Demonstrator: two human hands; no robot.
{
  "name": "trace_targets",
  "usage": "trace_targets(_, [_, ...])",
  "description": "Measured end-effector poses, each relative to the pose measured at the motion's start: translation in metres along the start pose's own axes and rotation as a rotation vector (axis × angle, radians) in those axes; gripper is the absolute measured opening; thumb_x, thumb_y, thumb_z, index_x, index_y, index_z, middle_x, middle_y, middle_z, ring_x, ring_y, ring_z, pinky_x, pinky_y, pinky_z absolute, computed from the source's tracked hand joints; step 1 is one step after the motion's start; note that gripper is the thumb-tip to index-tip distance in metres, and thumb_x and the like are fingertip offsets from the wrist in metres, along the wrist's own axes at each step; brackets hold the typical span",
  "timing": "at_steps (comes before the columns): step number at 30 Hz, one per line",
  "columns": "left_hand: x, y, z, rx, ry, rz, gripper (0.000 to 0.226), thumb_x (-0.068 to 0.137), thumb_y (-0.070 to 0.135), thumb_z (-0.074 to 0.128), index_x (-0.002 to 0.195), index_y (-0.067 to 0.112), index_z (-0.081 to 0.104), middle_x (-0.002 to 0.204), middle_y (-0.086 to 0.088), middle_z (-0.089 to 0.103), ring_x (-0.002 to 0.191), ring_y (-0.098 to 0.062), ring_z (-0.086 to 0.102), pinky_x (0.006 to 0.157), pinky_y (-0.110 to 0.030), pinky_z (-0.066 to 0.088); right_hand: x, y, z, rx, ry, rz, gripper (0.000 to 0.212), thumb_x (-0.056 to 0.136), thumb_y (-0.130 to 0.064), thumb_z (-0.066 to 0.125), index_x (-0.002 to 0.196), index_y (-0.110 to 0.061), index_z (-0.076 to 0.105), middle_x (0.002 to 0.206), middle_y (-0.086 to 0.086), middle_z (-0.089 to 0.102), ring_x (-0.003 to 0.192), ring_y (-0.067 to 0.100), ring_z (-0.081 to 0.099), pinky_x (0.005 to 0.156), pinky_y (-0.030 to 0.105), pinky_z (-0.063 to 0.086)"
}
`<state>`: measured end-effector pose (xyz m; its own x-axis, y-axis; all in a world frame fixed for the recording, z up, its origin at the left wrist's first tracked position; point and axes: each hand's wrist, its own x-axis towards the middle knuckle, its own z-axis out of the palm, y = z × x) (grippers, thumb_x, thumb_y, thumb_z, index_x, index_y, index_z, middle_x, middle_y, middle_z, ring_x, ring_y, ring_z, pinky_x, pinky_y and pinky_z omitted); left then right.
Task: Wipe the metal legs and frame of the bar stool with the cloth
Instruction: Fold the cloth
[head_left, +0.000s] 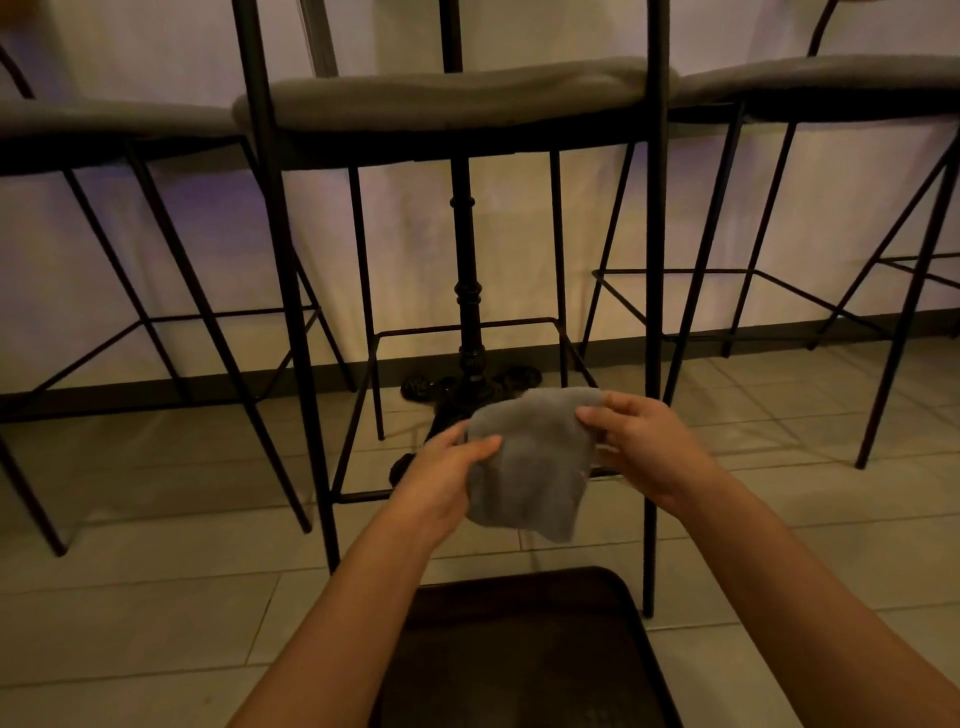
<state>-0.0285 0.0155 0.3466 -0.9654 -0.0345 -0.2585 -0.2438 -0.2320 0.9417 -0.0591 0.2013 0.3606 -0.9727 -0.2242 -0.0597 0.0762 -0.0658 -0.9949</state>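
A bar stool (452, 104) with a grey padded seat and thin black metal legs stands straight ahead; its front legs (652, 312) run down to the tiled floor and a low footrest frame (358, 496) joins them. A grey cloth (535, 462) hangs in front of the footrest, held between both hands. My left hand (441, 478) pinches its left edge and my right hand (639, 441) grips its upper right corner. The cloth touches no part of the frame that I can see.
Two similar stools stand at the left (104, 124) and right (810, 83). A black cast table pedestal (467, 312) rises behind the middle stool. A dark square seat or mat (524, 654) lies just below my arms. A pale wall runs behind.
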Motion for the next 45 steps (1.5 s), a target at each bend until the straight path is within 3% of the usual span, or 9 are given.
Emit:
trace_targets(7, [-0.008,0.027,-0.004,0.465,0.064,0.232,0.022,0.086,0.027,0.063,0.108,0.027,0.063,0.110,0.006,0.059,0.104,-0.013,0.054,0.089,-0.036,0.047,0.002,-0.006,0.009,-0.389,0.197,-0.281,0.022,0.091,-0.020,0.052,0.112,-0.020,0.058,0.104,-0.007,0.060,0.100,0.008,0.055,0.086,0.028,0.047])
trace_targets(13, [-0.014,0.045,0.006,0.344,-0.053,-0.081,0.039,0.085,0.043,0.061,0.115,0.020,0.051,0.104,-0.008,0.069,0.084,-0.014,0.067,0.066,-0.026,0.042,0.000,-0.025,0.014,-0.367,0.189,-0.375,0.018,0.093,-0.017,0.047,0.108,-0.021,0.056,0.094,-0.012,0.057,0.089,-0.001,0.053,0.068,0.014,0.041])
trace_targets(16, [-0.014,0.043,0.011,0.306,-0.120,-0.242,0.050,0.084,0.057,0.051,0.121,0.024,0.044,0.100,-0.010,0.071,0.094,-0.020,0.065,0.079,-0.034,0.040,-0.001,-0.033,0.016,-0.347,0.191,-0.367,0.020,0.093,-0.019,0.047,0.111,-0.019,0.056,0.094,-0.010,0.058,0.091,0.004,0.056,0.077,0.022,0.048])
trace_targets(19, [-0.015,0.035,0.018,0.128,-0.215,-0.297,0.041,0.084,0.058,0.048,0.102,0.022,0.051,0.107,-0.008,0.066,0.102,-0.025,0.058,0.094,-0.045,0.032,-0.002,-0.039,0.016,-0.297,0.206,-0.367,0.014,0.092,-0.020,0.050,0.103,-0.021,0.058,0.090,-0.007,0.062,0.091,0.010,0.059,0.082,0.030,0.050])
trace_targets(25, [-0.020,0.043,0.026,-0.289,-0.148,0.045,0.043,0.085,0.021,0.059,0.127,0.019,0.051,0.120,-0.009,0.056,0.107,-0.027,0.056,0.081,-0.043,0.050,-0.002,-0.047,0.015,-0.207,0.277,-0.419,0.007,0.089,-0.020,0.055,0.089,-0.025,0.058,0.084,-0.003,0.065,0.086,0.011,0.063,0.079,0.030,0.053])
trace_targets(31, [-0.036,0.069,0.026,0.657,0.199,0.591,0.031,0.088,0.010,0.060,0.113,0.029,0.062,0.120,0.004,0.053,0.104,-0.007,0.049,0.064,-0.010,0.047,-0.003,-0.055,0.014,-0.403,0.445,-0.631,0.011,0.085,-0.027,0.060,0.092,-0.018,0.060,0.099,-0.001,0.057,0.087,0.004,0.053,0.073,0.009,0.045])
trace_targets(37, [-0.038,0.073,0.019,0.769,0.389,0.703,0.030,0.090,0.019,0.059,0.118,0.026,0.055,0.106,0.011,0.049,0.076,0.003,0.045,0.051,-0.007,0.041,-0.010,-0.047,0.019,-0.313,0.340,-0.598,0.012,0.088,-0.028,0.056,0.091,-0.017,0.061,0.083,-0.009,0.060,0.078,-0.001,0.055,0.067,0.013,0.047])
trace_targets(41, [-0.040,0.065,0.015,0.721,0.429,0.628,0.027,0.090,0.026,0.058,0.117,0.025,0.053,0.107,0.007,0.050,0.089,-0.009,0.051,0.057,-0.015,0.042,-0.014,-0.031,0.023,-0.217,0.307,-0.539,0.018,0.088,-0.027,0.056,0.098,-0.013,0.062,0.089,-0.002,0.063,0.084,0.005,0.059,0.074,0.017,0.050])
trace_targets(45, [-0.040,0.055,0.005,0.262,0.072,0.291,0.052,0.086,0.014,0.062,0.130,0.033,0.043,0.126,-0.003,0.049,0.108,-0.018,0.054,0.071,-0.025,0.049,-0.016,-0.016,0.022,-0.101,0.241,-0.409,0.032,0.087,-0.025,0.057,0.117,-0.016,0.058,0.109,-0.001,0.062,0.100,0.007,0.059,0.084,0.024,0.052])
